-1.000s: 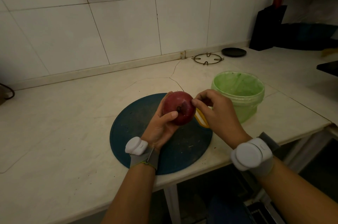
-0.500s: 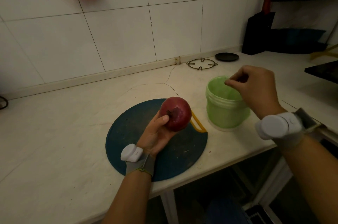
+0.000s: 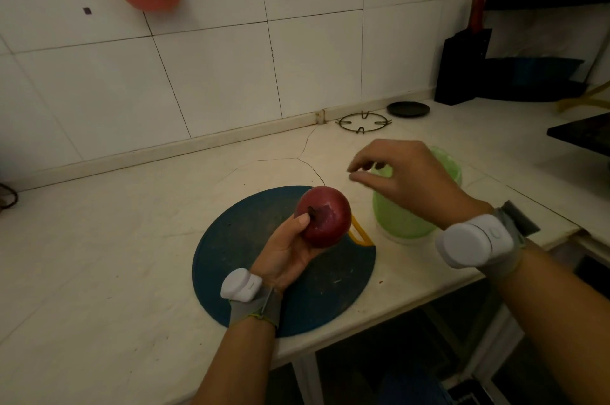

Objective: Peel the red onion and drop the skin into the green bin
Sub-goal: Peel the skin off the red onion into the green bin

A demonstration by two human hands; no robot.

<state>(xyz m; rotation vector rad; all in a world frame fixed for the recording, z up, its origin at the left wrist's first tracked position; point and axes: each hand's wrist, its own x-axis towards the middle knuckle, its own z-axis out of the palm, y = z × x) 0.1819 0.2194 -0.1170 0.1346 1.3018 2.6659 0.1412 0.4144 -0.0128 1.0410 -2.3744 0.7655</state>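
My left hand (image 3: 287,252) grips the red onion (image 3: 325,219) from below and holds it above the round dark blue cutting board (image 3: 251,239). Its stem end faces me, and beside the stem is a small pale patch where skin is gone. The green bin (image 3: 399,219) stands on the counter just right of the board. My right hand (image 3: 406,176) hovers over the bin's left rim and hides much of it. Its fingers are loosely spread and motion-blurred, thumb apart from the fingertips, and I see nothing between them.
A yellow handle (image 3: 359,234) pokes out from behind the onion at the board's right edge. A wire pan support (image 3: 363,123) and a black lid (image 3: 408,109) lie by the back wall. A knife block (image 3: 462,64) stands at the far right. The counter's front edge runs just below the board.
My right hand left the onion, went to the bin with fingers pinched, and now has swung back left over the bin's rim with fingers loosened. My left hand kept holding the onion.
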